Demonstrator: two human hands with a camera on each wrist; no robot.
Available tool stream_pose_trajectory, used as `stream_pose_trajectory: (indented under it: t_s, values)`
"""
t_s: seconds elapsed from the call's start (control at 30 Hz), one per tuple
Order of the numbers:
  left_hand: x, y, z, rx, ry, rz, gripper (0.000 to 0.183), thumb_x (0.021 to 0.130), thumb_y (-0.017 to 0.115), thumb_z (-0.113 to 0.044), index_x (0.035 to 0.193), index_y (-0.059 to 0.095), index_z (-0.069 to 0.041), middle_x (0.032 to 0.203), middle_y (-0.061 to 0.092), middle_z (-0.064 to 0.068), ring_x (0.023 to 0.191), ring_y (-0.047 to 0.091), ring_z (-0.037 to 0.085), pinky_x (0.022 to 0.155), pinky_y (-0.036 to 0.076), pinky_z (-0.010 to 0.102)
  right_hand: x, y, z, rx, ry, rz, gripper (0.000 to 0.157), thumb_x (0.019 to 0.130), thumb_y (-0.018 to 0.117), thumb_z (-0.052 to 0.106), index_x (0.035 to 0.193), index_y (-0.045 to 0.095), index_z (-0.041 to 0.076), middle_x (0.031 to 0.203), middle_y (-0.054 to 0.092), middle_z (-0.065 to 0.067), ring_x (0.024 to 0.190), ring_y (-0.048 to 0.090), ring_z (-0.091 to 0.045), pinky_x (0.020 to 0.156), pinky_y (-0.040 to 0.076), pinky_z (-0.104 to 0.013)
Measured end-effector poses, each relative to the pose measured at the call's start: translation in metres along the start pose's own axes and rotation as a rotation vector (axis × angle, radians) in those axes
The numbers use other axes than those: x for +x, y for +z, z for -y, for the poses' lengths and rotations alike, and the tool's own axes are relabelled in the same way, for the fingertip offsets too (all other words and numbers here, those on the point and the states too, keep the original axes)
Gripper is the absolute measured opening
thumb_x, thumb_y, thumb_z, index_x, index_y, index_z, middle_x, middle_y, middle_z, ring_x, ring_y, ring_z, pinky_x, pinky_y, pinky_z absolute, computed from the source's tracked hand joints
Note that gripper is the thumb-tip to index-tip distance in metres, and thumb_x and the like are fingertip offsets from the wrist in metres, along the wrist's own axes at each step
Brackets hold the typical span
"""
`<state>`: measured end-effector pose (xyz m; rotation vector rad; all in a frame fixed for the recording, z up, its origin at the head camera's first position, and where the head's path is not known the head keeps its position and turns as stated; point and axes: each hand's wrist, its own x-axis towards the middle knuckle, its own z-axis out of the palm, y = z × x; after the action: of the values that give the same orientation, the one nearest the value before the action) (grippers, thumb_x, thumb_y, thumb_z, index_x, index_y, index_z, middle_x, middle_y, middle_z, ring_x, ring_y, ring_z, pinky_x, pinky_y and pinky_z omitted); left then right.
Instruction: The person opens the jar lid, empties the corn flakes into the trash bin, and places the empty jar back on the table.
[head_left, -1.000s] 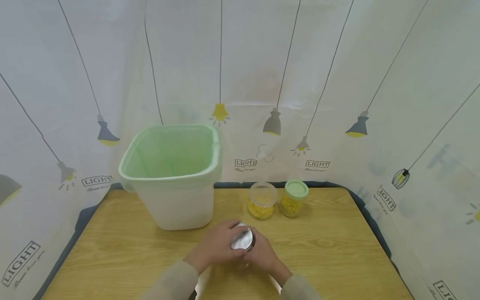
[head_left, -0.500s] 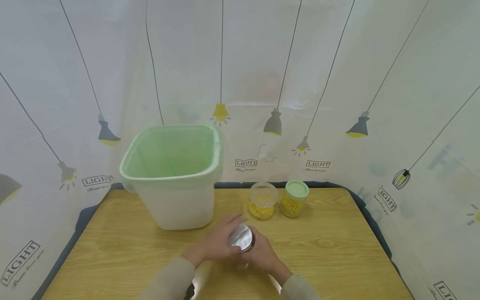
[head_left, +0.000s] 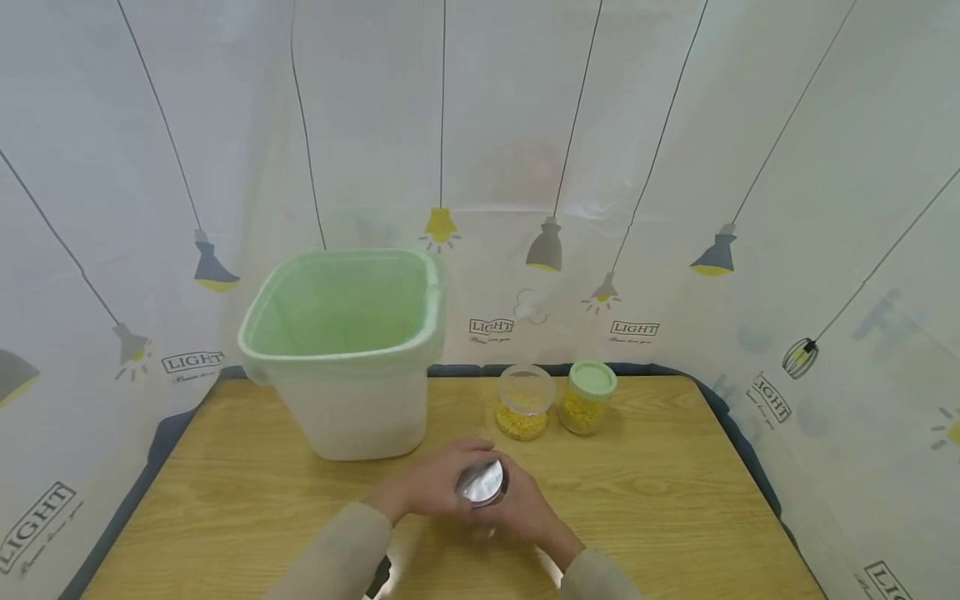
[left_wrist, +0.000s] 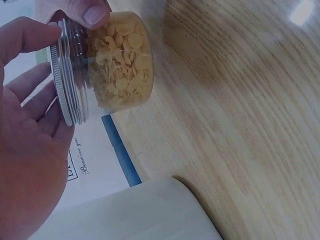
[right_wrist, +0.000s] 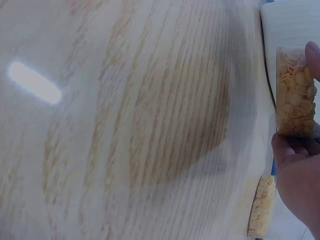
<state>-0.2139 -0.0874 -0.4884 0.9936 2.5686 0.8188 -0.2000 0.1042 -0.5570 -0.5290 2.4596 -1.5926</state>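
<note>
A clear jar (left_wrist: 120,65) of yellow flakes with a silver screw lid (head_left: 482,482) is held just above the wooden table (head_left: 660,500) at front centre. My left hand (head_left: 429,485) curls its fingers (left_wrist: 25,37) round the lid's rim (left_wrist: 62,85). My right hand (head_left: 525,508) grips the jar's body (right_wrist: 295,90) from the other side, its thumb (left_wrist: 92,12) on the glass. The jar is tilted, with its lid facing up and towards me.
A white bin with a green liner (head_left: 345,350) stands at the back left of the table. Behind the hands stand an open jar of yellow flakes (head_left: 525,404) and a green-lidded one (head_left: 588,398). Curtains with lamp prints close in the table on three sides.
My left hand's fingers have shifted a little round the lid, and the lid's tilt has changed slightly. The jar and my right hand stay in the same place.
</note>
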Motion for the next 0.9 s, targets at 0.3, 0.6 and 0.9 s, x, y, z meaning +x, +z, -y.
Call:
stream_pose_trajectory:
  t_s: [0.3,0.6,0.9]
  values:
    - [0.006,0.005,0.0,0.054,-0.126,-0.12,0.074,0.074,0.077,-0.04,0.14,0.053,-0.014,0.148,0.047,0.008,0.135,0.044,0.029,0.11,0.042,0.048,-0.003,0.001,0.005,0.083,-0.005,-0.058,0.084,0.073,0.085,0.02,0.142,0.041,0.0,0.14,0.052,-0.019,0.128,0.052,-0.032,0.109,0.045,-0.047]
    - [0.006,0.011,-0.001,0.222,-0.16,-0.21,0.092,0.067,0.071,-0.072,0.139,0.054,-0.018,0.144,0.052,0.008,0.131,0.049,0.027,0.109,0.045,0.045,-0.003,-0.003,0.0,0.016,0.008,-0.035,0.081,0.077,0.083,0.033,0.142,0.042,0.007,0.137,0.055,-0.012,0.123,0.055,-0.025,0.102,0.049,-0.04]
    - [0.001,0.001,-0.003,0.084,0.005,-0.116,0.073,0.076,0.079,-0.04,0.141,0.052,-0.018,0.156,0.038,0.007,0.145,0.033,0.03,0.118,0.031,0.054,-0.003,-0.002,-0.002,-0.024,0.013,-0.035,0.084,0.072,0.086,0.035,0.139,0.045,0.005,0.132,0.059,-0.011,0.12,0.057,-0.024,0.101,0.049,-0.039]
